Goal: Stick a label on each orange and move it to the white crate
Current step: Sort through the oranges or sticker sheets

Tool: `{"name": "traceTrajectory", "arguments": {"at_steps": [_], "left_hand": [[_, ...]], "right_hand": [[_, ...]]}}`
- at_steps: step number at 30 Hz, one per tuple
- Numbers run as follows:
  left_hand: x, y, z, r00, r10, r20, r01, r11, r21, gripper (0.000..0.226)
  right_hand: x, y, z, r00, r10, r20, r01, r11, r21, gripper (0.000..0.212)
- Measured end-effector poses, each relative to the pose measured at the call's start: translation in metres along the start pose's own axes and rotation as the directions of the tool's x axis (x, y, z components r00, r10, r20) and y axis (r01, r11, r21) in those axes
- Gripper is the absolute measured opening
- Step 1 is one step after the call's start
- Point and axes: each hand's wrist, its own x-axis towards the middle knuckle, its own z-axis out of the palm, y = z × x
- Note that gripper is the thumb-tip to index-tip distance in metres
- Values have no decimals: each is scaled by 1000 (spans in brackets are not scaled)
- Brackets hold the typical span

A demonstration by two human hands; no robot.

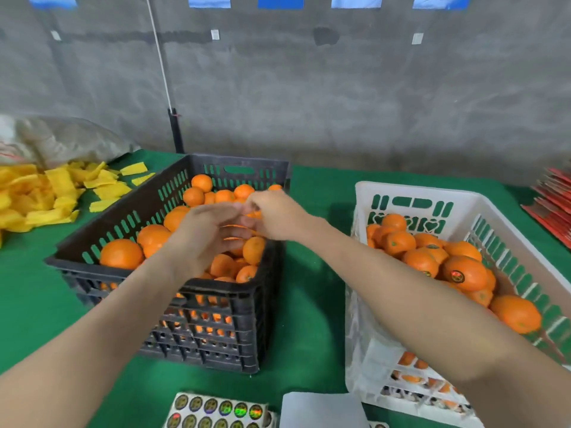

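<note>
The orange (255,215) in play is up over the black crate (222,287), mostly hidden. The left grip (210,230) looks wrapped round it from the near side, and the right grip (275,214) is bunched against it with fingertips together (can't tell if a label is actually in that pinch, it's blurry). Tip for this bit, imo: hold the fruit steady in the left, press the sticker onto a smooth patch, and rub the edges down. The white crate (401,189) sits to the right on the green counter (309,304), with labelled oranges (463,273) in it. The sticker sheet (216,409) lies at the near edge.
</note>
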Motion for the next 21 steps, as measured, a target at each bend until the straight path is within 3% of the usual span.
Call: {"name": "traceTrajectory", "arguments": {"at_steps": [2,5,6,9,10,13,15,18,21], "left_hand": [[4,-6,-21,997,-47,-67,44,998,-41,22],[7,-15,-40,986,-96,-134,89,994,-59,19],[8,-18,-44,983,-104,-148,96,994,-60,19],[11,-21,-51,974,-145,-173,127,985,-115,17],[12,-22,-53,970,-168,-176,143,979,-148,16],[14,-23,-55,956,-219,-194,163,949,-269,14],[15,-24,-55,948,-232,-220,160,940,-303,22],[13,-21,-55,942,-263,-210,195,936,-294,36],[1,-10,-52,974,-216,62,224,918,-326,34]], "right_hand": [[23,-10,20,968,75,238,-11,966,-260,26],[47,-11,52,831,295,471,-41,878,-477,24],[53,-7,62,820,357,448,-113,867,-485,35],[70,-1,86,927,315,203,-163,827,-538,58],[71,-1,92,918,319,236,-157,837,-524,58],[63,-3,86,852,398,341,-294,901,-319,68],[53,-14,69,840,360,406,-296,931,-213,59],[38,-29,37,954,180,239,-222,961,163,59],[7,-46,0,990,74,123,-123,873,471,57]]}}
